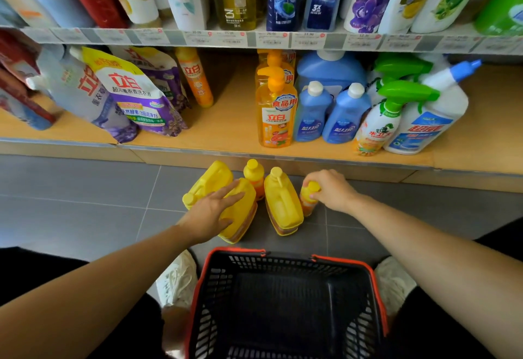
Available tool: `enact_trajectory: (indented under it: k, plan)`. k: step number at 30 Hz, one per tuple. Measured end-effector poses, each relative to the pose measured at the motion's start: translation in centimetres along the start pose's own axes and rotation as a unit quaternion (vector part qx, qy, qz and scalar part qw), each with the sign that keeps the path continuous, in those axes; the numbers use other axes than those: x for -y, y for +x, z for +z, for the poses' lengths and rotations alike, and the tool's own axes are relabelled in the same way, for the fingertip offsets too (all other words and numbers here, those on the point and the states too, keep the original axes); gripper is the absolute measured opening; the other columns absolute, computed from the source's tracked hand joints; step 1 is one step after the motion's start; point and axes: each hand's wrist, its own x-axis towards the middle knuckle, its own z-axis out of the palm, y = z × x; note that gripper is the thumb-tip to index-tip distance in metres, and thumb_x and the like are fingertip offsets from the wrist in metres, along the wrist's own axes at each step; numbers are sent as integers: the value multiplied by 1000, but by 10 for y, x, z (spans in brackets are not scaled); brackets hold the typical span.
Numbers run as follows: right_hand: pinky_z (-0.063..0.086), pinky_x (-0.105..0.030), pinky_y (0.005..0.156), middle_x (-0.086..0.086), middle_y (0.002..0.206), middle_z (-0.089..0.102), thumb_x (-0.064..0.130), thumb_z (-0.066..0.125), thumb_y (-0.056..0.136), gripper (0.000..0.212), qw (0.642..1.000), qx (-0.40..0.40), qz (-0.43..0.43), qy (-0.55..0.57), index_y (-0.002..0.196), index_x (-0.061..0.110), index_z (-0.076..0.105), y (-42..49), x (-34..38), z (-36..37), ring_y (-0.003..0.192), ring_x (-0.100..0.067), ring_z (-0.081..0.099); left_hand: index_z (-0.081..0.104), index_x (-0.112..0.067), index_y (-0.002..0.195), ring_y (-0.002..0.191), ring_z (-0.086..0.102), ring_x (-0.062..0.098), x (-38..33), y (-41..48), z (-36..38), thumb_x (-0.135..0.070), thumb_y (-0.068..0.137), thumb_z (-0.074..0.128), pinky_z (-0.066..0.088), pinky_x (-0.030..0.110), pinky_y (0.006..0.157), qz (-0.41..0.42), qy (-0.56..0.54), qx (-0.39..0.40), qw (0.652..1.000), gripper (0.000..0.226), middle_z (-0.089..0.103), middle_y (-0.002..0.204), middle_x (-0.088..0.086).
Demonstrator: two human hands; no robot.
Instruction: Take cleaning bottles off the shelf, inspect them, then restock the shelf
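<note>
Grey floor tiles (85, 188) run right up to a wooden bottom shelf (226, 129), and that's where all the action is. Five yellow cleaning bottles sit on the floor just in front of the shelf edge: three big jugs and two small ones. The left hand (210, 211) is spread flat, fingers out, resting on top of the front left jug (240, 217), with another jug (209, 180) tipped right behind it. The right hand (331, 188) is curled round the cap of a small orange-yellow bottle (308, 203), pinching it at the top. Between the hands stands the third jug (283, 203), and a second small bottle (254, 177) sits behind, closer to the shelf.

Up on the shelf there's an orange pump bottle (276, 112), two blue bottles (328, 115), green-trigger sprays (379, 123) and some refill pouches (135, 95) leaning on the left. A black basket with red trim (203, 279) sits between the person's feet.
</note>
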Motion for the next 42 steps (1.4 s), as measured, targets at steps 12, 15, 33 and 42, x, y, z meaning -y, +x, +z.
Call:
enact_trajectory:
  k: [12, 15, 33, 42]
  plan:
    - [50, -34, 96, -2, 129, 65, 23, 83, 76, 51, 996, 30, 73, 34, 124, 22, 65, 5, 1, -8, 119, -24, 59, 60, -27, 135, 104, 65, 17, -5, 16, -37, -29, 88, 78, 55, 37, 89, -44, -134, 3, 990, 51, 54, 146, -9]
    - [48, -32, 95, -1, 132, 64, 37, 83, 76, 62, 995, -33, 62, 70, 132, 21, 60, 9, 18, -18, 120, -20, 59, 70, -23, 121, 92, 68, 12, 0, 32, -62, -23, 89, 76, 55, 39, 90, -70, -186, -47, 979, 32, 73, 107, -5]
    - [43, -24, 89, -1, 119, 56, 30, 83, 78, 45, 914, -379, -51, 138, 115, 16, 61, 94, 97, -61, 112, -19, 53, 38, -27, 148, 127, 54, 26, 98, 199, -149, -29, 87, 77, 43, 50, 111, -188, -494, -382, 759, 72, 55, 138, 4]
    - [52, -35, 90, 0, 115, 56, 34, 83, 76, 46, 916, -372, -70, 130, 112, 14, 63, 94, 93, -65, 108, -16, 55, 51, -15, 131, 127, 51, 34, 101, 226, -148, -35, 85, 77, 38, 37, 109, -193, -361, -413, 814, 57, 51, 136, 11]
